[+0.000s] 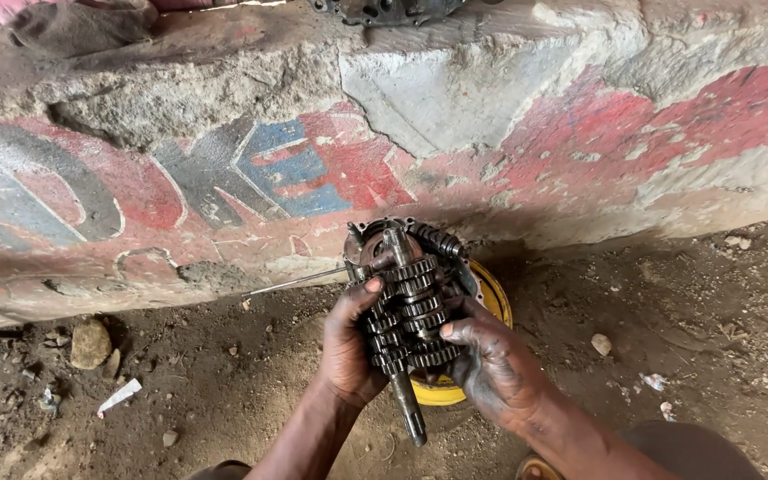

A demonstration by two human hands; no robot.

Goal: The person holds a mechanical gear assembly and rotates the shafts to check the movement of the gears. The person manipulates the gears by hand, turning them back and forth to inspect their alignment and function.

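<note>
Both my oily hands hold a greasy set of gear shafts stacked with several toothed gears, one shaft end pointing down toward me. My left hand grips the stack from the left, thumb on the gears. My right hand clasps it from the right. Behind the gears sits a dark metal engine casing with a thin rod sticking out to the left. A yellow round container lies on the dirt under it all.
A low crumbling concrete wall with faded red and blue paint runs across the back. A dark rag and a metal part rest on top. Stones and paper scraps litter the dirt ground.
</note>
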